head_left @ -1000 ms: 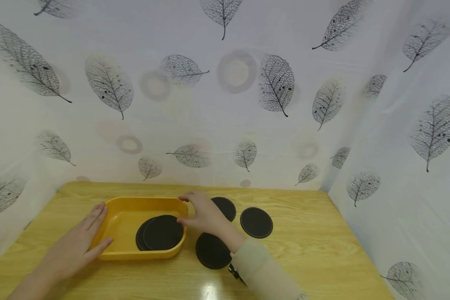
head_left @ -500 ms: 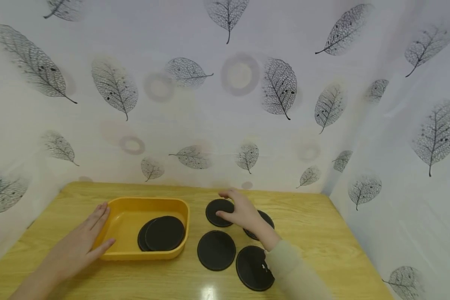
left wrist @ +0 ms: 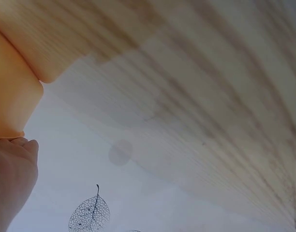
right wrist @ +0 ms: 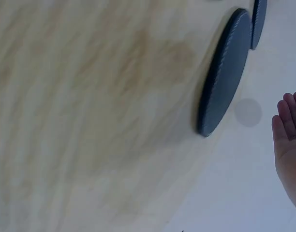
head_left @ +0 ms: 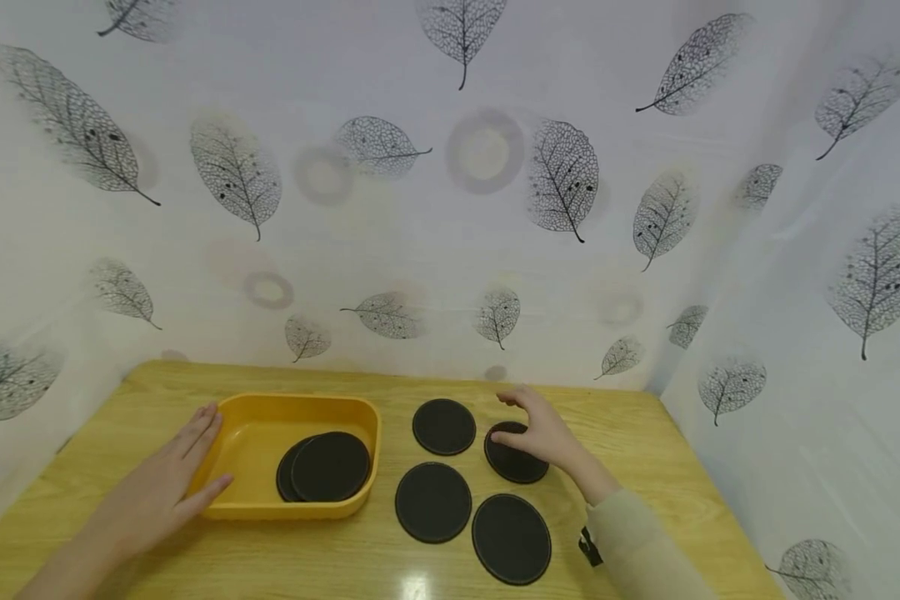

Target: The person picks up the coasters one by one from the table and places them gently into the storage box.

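My left hand (head_left: 157, 479) rests against the left side of a yellow tray (head_left: 243, 458), fingers straight along its rim and thumb over the front edge. In the left wrist view my left fingertips touch the tray (left wrist: 12, 96). Two overlapping black round coasters (head_left: 332, 467) lie in the tray's right part. Over the back right coaster (head_left: 517, 468) on the table is my right hand (head_left: 546, 435), thumb and fingers spread apart with nothing between them. The right wrist view shows a coaster (right wrist: 228, 72) with a stitched edge, apart from my right fingers (right wrist: 286, 118).
Three more black coasters lie flat right of the tray: one at the back (head_left: 444, 427), one in front (head_left: 433, 502), one at front right (head_left: 512, 538). A leaf-patterned sheet (head_left: 420, 208) rises behind the wooden table (head_left: 637, 475).
My right hand has moved from the tray's right rim rightward, past the back coaster, to the back right coaster. The left hand stays at the tray, and the coasters lie as before.
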The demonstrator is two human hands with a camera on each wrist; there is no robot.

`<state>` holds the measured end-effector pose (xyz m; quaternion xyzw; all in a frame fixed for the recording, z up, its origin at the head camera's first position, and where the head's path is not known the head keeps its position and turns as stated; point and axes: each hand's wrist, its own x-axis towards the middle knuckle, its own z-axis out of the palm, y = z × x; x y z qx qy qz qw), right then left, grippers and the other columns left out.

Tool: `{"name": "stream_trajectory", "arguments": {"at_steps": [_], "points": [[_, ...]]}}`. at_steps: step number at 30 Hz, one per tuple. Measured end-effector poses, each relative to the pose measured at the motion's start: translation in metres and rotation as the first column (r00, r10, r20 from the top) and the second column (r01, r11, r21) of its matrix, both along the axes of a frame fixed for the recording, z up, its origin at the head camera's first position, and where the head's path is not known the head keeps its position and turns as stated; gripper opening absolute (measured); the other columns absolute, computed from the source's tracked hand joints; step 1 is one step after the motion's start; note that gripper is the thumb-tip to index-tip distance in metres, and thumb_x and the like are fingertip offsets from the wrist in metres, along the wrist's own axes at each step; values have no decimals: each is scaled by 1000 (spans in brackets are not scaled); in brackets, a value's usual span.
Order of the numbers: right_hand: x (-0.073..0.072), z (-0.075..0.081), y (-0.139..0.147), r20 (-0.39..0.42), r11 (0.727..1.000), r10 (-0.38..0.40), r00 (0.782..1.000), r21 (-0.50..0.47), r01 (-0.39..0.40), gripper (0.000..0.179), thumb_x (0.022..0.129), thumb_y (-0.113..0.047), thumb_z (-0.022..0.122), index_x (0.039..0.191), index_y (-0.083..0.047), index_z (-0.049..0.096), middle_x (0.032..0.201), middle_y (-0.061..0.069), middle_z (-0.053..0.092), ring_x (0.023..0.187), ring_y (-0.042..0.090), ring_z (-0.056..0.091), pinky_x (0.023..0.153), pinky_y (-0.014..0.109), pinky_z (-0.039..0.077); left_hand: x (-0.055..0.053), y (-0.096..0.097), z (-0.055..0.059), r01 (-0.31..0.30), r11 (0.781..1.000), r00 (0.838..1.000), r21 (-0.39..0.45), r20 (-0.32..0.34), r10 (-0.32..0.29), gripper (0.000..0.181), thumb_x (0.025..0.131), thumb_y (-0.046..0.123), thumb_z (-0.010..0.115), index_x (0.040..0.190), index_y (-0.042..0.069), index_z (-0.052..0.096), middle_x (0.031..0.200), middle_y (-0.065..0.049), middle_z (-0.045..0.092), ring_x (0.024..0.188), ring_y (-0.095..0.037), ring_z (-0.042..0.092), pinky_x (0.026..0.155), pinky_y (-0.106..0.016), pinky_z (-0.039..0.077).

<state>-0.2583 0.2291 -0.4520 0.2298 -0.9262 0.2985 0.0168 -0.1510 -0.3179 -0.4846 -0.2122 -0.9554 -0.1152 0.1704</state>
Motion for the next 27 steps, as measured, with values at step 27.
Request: {"name": "stream_trajectory", "arguments": {"at_steps": [27], "points": [[18, -25, 37, 94, 980, 38, 995, 190, -55, 114, 73, -42, 97, 157, 11, 40, 158, 31, 45, 145, 53, 44, 116, 69, 44, 1, 0, 1, -7, 1000, 1000, 2, 18, 7, 85, 104, 37, 66, 164, -9, 26, 178, -18, 10, 165, -9, -6, 120, -4, -15]]}}
